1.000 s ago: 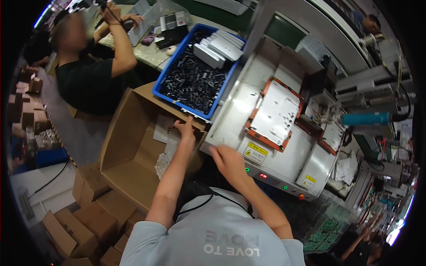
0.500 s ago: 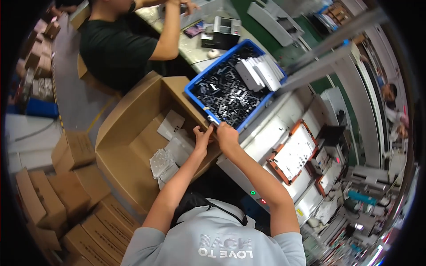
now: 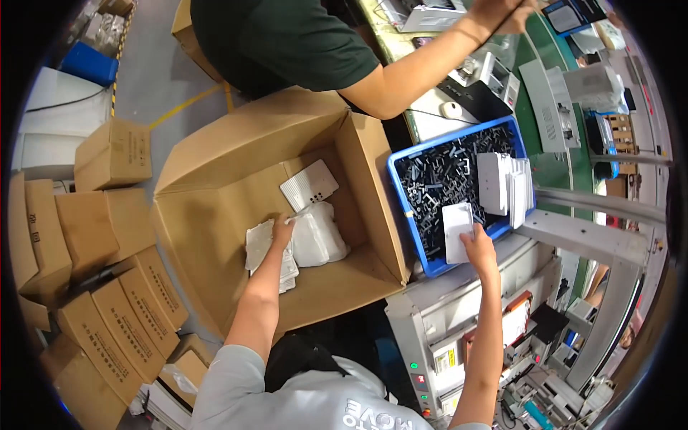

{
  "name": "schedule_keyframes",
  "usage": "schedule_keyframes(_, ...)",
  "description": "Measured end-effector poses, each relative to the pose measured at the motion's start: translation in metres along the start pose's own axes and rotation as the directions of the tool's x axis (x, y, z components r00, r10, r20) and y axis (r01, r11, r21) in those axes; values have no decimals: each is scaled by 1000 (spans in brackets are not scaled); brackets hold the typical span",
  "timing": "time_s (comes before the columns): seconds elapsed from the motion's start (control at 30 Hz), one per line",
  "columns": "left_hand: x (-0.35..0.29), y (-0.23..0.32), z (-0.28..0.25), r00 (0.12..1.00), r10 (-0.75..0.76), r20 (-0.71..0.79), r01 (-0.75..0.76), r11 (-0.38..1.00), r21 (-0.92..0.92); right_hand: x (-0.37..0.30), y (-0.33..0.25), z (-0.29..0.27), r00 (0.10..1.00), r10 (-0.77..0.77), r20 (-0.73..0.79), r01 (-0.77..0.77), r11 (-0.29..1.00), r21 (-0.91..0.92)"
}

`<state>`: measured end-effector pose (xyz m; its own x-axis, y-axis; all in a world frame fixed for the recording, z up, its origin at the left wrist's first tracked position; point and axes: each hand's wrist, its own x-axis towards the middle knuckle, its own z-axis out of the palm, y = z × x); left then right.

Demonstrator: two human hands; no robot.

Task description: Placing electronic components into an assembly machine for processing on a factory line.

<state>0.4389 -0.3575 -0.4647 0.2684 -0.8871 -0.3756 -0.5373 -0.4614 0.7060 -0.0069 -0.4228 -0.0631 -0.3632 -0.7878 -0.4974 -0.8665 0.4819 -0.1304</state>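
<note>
In my right hand [image 3: 479, 247] is a flat white panel [image 3: 456, 223], pinched by its near edge over the blue bin [image 3: 423, 269]. Small black and metallic parts [image 3: 438, 168] fill the bin, and several white panels [image 3: 494, 183] stand together at its right side. My left hand [image 3: 282, 233] reaches into the large cardboard box [image 3: 204, 240], its fingers closed at the edge of a pile of thin whitish pieces [image 3: 261, 247]; what they grip is hidden. Touching that hand's right side is a white wrapped bundle [image 3: 319, 233]. A white plate with dark holes [image 3: 309, 185] lies behind it.
A co-worker in a dark sleeve [image 3: 337, 57] reaches across the table behind the box. Brown cartons [image 3: 118, 315] are stacked at the left. To the right stand a white machine housing [image 3: 408, 337] with lit indicators and a metal frame [image 3: 588, 236].
My hands were together at the box's edge by the bin. Now my left is down in the box, while my right is over the bin with a white panel. The view has shifted.
</note>
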Motion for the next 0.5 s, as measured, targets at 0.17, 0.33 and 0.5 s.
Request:
schedule_keyframes(0.17, 83, -38, 7, 934, -306, 186, 346, 902, -257, 17, 1, 6, 993, -81, 88, 71, 992, 104)
schedule_keyframes(0.33, 93, -23, 30, 778, -582, 237, 602, 582, -546, 14, -16, -1, 987, -65, 146, 53, 995, 82)
schedule_keyframes(0.5, 79, 33, 27, 903, -329, 274, 420, 555, -718, 22, 5, 0, 983, -173, 66, 173, 985, 9)
